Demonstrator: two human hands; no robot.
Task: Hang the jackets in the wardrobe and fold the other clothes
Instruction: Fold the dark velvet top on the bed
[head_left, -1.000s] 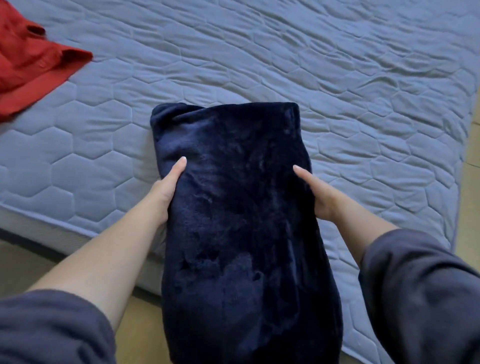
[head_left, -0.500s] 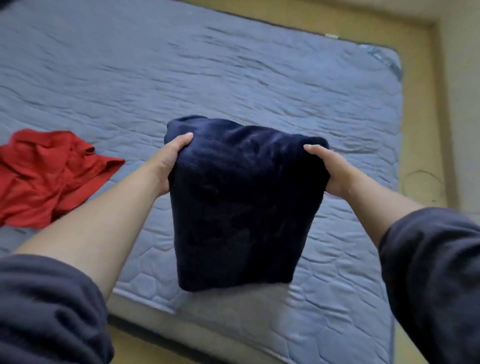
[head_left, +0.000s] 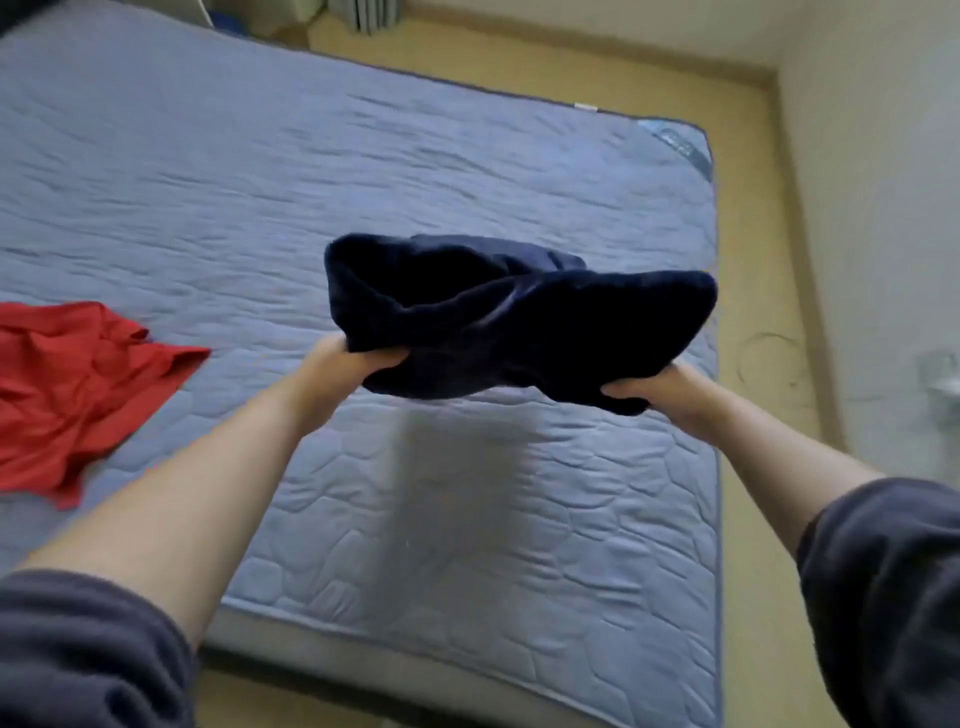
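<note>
At the far left a red garment (head_left: 78, 384) lies crumpled on the bed (head_left: 363, 171), running off the left edge of what I see. It rests flat on the blue quilted cover, well apart from my hands.

My left arm reaches forward from the lower left, its dark grey sleeve (head_left: 78, 654) pushed up above the forearm. My left hand (head_left: 343, 366) is closed on the near left edge of the dark navy garment (head_left: 519, 322), thumb on top and the other fingers curled underneath, where I cannot see them.

The navy garment is a folded, plush-looking bundle held up in the air above the middle of the bed, touching nothing but my hands. It sags a little between them, its layers bunching and twisting across the middle. Its shadow falls as a soft grey patch on the cover just below it, towards me.

My right hand (head_left: 660, 389) grips the near right corner of the bundle, fingers wrapped into the cloth from below; the fabric covers most of them. My right arm comes in from the lower right, its own grey sleeve (head_left: 883, 597) pushed up as well.

Beyond the right edge of the bed runs a strip of yellowish floor (head_left: 753, 291), and a pale wall (head_left: 872, 208) stands past that.
</note>
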